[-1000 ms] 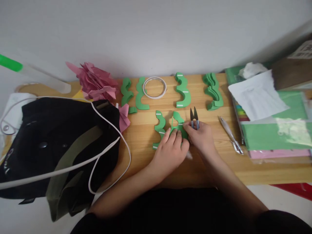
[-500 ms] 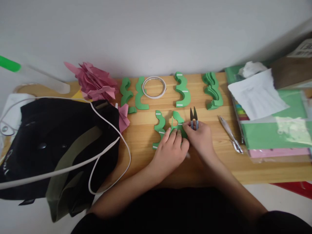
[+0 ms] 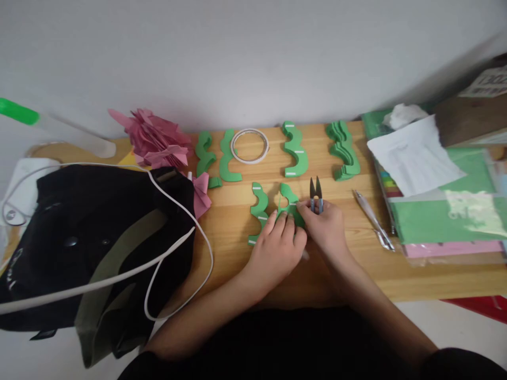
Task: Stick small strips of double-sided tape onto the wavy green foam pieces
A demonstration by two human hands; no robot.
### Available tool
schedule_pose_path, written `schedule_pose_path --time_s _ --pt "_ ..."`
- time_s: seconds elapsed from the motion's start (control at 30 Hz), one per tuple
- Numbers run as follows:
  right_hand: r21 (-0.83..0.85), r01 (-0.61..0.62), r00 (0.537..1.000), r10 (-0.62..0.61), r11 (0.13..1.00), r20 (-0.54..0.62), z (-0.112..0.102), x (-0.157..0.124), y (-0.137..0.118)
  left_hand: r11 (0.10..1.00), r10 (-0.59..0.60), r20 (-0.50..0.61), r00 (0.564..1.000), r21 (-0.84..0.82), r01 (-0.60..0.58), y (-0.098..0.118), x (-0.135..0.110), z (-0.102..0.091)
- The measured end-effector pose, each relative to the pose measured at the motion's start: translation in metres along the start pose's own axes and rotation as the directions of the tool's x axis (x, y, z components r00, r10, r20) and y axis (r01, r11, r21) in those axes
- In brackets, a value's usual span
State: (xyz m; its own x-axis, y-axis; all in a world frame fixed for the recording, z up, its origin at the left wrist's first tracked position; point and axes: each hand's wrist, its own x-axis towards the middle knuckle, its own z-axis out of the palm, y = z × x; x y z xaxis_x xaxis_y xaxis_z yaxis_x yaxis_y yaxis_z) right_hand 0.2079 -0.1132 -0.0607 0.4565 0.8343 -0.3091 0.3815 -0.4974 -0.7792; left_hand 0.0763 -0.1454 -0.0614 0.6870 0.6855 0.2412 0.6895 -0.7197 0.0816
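Observation:
My left hand point(image 3: 277, 243) lies over a wavy green paper cutout point(image 3: 288, 195), pressing it to the table with fingers laid out flat. Most of that cutout is hidden beneath it. My right hand point(image 3: 325, 224) is closed around small thread snips point(image 3: 316, 195), their blades pointing away from me. Its thumb and index fingertip touch the cutout's right edge, where a short white strip shows. Just left of my hands rests another green cutout point(image 3: 259, 203) bearing several white strips. Something small and whitish point(image 3: 304, 255) lies by my left hand, too blurred to name.
Behind my hands are a tape roll point(image 3: 233, 149), more green cutouts point(image 3: 297, 158) and a stack of them point(image 3: 348, 158). A silver pen point(image 3: 370, 214) lies right, beside packs of coloured paper point(image 3: 435, 221). Left are pink folded paper point(image 3: 154, 140), a black bag point(image 3: 99, 221) and a white cable point(image 3: 208, 237).
The view has shifted slightly, so things sit a little lower. Both hands keep nearly the same place on the cutout.

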Motion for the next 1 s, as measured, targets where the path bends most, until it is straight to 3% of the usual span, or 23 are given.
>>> schedule_pose_path --time_s 0.13,0.77,1.0 --pt "0.016 -0.003 1.0 0.003 1.0 0.01 -0.0001 0.0002 -0.0011 1.0 0.004 0.032 0.999 -0.002 -0.004 0.0 0.0003 -0.0001" --pt "-0.16 0.039 0.999 -0.044 0.986 -0.027 0.0049 -0.0047 0.0017 1.0 -0.004 -0.031 0.999 0.007 0.004 -0.0004 0.0013 -0.002" --pt "-0.325 0.079 0.997 -0.078 0.943 0.015 0.001 -0.0006 -0.0026 1.0 -0.01 -0.027 1.0 0.005 0.01 0.0001 0.0006 -0.0008"
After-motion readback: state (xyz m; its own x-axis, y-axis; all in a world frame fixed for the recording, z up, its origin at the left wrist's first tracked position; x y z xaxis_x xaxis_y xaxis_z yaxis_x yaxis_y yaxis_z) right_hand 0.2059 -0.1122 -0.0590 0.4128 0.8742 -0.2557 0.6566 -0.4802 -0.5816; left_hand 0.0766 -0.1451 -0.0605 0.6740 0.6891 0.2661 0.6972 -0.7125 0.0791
